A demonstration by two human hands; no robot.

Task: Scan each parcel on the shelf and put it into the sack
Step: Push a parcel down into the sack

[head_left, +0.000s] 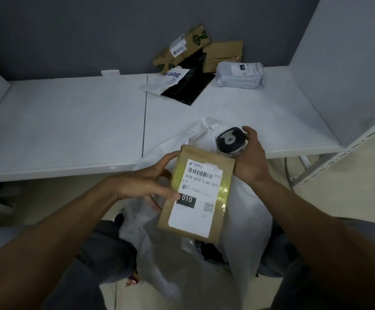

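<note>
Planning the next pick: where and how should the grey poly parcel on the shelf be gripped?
Probably pinch the grey poly parcel along its near edge, coming from the front: it lies flat on the shelf, soft and bulging, cardboard boxes behind, front side free.

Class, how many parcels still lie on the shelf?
5, clustered at the back: leaf-printed box, plain brown box, grey bag, black bag, white envelope. Others may hide behind them.
</note>
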